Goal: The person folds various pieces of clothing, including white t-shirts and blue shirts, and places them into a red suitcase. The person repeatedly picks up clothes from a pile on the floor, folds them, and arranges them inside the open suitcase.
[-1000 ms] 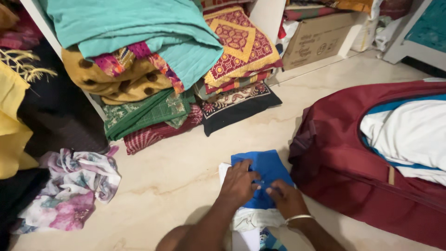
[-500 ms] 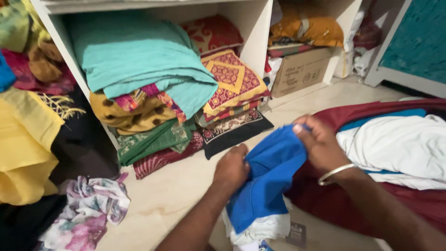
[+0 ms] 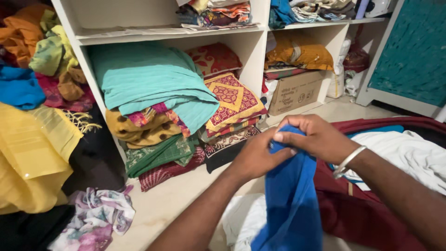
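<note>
We hold a blue cloth [image 3: 290, 204] up in front of us with both hands, above the pale floor [image 3: 172, 200]. Our left hand [image 3: 258, 155] closes around the upper part of the cloth from the left side, with the fingers wrapped into the fabric. Our right hand [image 3: 313, 137] pinches the top edge of the same cloth between thumb and fingers, and the two hands touch each other there. On the right wrist there is a thin silver bangle [image 3: 348, 160]. The cloth hangs down straight from the hands to the bottom edge of the view.

Under the cloth, on the floor, lies a white garment [image 3: 244, 221]. To the right of us is a dark red bag [image 3: 371, 214], open, with white fabric [image 3: 409, 155] inside and a bit of blue at its edge.

Behind the hands stands a white shelf unit [image 3: 253, 46]. In its lower left compartment a teal blanket [image 3: 144, 79] lies on top of a pile of folded textiles, and just beside it is a red and yellow patterned cloth [image 3: 232, 100]. In the next compartment to the right we see a cardboard box [image 3: 295, 90] with an orange-yellow fabric above it. At the far left hangs a yellow cloth [image 3: 32, 153], and a flowered cloth [image 3: 95, 223] lies crumpled on the floor near it.
</note>
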